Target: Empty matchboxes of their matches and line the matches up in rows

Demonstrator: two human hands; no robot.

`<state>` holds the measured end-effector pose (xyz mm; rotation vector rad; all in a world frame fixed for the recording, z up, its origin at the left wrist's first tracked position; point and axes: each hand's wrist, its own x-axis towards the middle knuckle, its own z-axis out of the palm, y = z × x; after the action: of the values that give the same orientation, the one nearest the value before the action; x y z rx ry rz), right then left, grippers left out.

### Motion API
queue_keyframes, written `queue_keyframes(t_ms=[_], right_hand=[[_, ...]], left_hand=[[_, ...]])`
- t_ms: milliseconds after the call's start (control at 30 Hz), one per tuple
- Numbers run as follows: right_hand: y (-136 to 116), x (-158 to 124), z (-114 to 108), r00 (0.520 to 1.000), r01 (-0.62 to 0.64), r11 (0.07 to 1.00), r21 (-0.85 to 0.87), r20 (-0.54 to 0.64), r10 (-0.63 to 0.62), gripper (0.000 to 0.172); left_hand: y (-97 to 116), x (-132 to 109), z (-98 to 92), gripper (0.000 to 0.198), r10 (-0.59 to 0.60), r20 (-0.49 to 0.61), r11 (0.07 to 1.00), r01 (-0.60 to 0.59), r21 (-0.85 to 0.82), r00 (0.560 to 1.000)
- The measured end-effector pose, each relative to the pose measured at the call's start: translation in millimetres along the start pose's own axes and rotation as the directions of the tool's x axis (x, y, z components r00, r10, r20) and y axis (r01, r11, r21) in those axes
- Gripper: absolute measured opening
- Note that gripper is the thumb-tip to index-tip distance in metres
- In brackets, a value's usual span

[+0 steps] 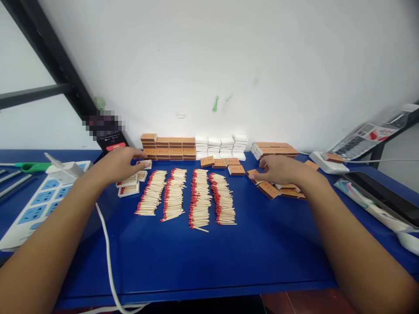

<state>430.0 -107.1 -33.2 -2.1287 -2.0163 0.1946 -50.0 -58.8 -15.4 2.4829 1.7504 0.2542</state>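
Several rows of red-tipped matches (186,196) lie side by side on the blue table (203,261). My left hand (121,163) reaches to the left of them, fingertips closed on a small white tray of matches (145,164), above other filled trays (128,185). My right hand (278,169) rests palm down on loose orange matchbox sleeves (269,190) at the right, fingers curled over one sleeve. Stacked orange matchboxes (170,147), white inner trays (221,147) and more orange sleeves (275,149) line the wall.
A white and blue power strip (39,200) with its cable (108,257) lies at the left, near green-handled scissors (31,166). A phone (113,141) leans on the wall. At the right are a white block (327,162), a dark tablet (379,194) and a plastic-wrapped package (369,135).
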Motion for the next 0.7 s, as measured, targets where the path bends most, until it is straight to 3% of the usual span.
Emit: queue_keyframes(t_ms=[100, 133, 200, 300, 400, 500, 600, 700], right_hand=[[-6.8, -6.1, -4.1, 0.967, -0.067, 0.985, -0.158, 0.232, 0.103, 0.038], [-10.3, -8.3, -6.4, 0.964, -0.054, 0.981, -0.184, 0.246, 0.099, 0.034], [-17.0, -13.0, -13.1, 0.978, 0.008, 0.983, -0.183, 0.208, 0.031, 0.028], [-28.8, -22.5, -23.4, 0.976, 0.216, 0.974, -0.071, 0.057, -0.212, 0.027], [-51.0, -36.1, -22.3, 0.908, 0.418, 0.899, 0.126, -0.082, -0.411, 0.033], [-80.9, -51.1, -7.3, 0.818, 0.57, 0.755, 0.325, -0.136, -0.559, 0.028], [-104.0, -63.2, 7.5, 0.759, 0.636, 0.658, 0.402, -0.171, -0.628, 0.031], [-113.3, -69.7, 12.2, 0.755, 0.644, 0.645, 0.412, -0.205, -0.623, 0.033]], left_hand=[[9.6, -4.8, 0.7, 0.05, 0.076, -0.101, 0.995, -0.069, 0.069, 0.992], [14.7, -6.8, 0.7, 0.048, 0.11, -0.128, 0.992, -0.1, 0.076, 0.986], [28.6, -11.8, 1.5, 0.044, 0.183, -0.175, 0.982, -0.173, 0.072, 0.967], [57.5, -21.6, 7.9, 0.039, 0.333, -0.272, 0.94, -0.34, 0.02, 0.903], [89.2, -33.4, 20.5, 0.041, 0.407, -0.353, 0.891, -0.452, -0.052, 0.843], [112.0, -44.1, 32.5, 0.053, 0.471, -0.4, 0.841, -0.537, -0.065, 0.786], [121.0, -50.2, 37.9, 0.051, 0.518, -0.448, 0.792, -0.606, -0.07, 0.729], [121.8, -52.2, 38.6, 0.035, 0.541, -0.455, 0.769, -0.635, -0.074, 0.708]])
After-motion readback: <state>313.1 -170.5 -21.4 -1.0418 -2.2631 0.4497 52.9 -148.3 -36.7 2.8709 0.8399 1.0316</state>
